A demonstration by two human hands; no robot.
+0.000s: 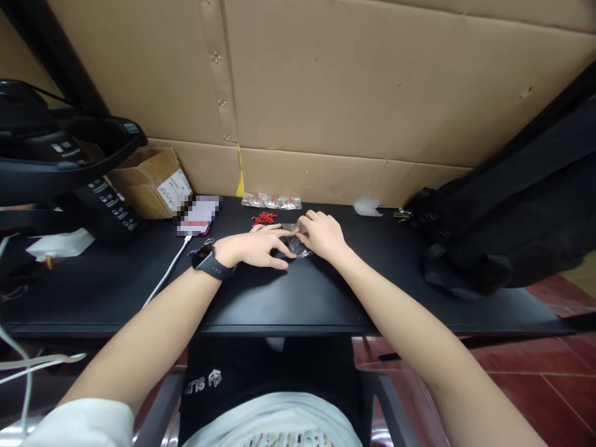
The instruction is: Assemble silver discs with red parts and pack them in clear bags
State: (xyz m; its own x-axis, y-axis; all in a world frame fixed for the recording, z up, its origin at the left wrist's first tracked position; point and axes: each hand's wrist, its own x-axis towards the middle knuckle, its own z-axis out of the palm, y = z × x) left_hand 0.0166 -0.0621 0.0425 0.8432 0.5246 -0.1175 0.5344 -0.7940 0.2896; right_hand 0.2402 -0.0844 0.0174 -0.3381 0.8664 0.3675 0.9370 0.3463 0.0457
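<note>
My left hand [257,246], with a dark watch on the wrist, lies on the black desk [298,298] with its fingers stretched out toward a small clear plastic bag [298,243]. My right hand [322,235] is curled with its fingers closed on that same bag from the right. Just behind the hands lies a small heap of red pieces [264,218]. Further back, against the cardboard wall, sits a row of clear packets [271,201].
A cardboard box [151,181] and a black device [56,161] stand at the left. A white cable [167,268] runs across the desk to a blurred card [199,215]. A black bag [507,217] fills the right side. A crumpled clear wrapper [367,205] lies near it.
</note>
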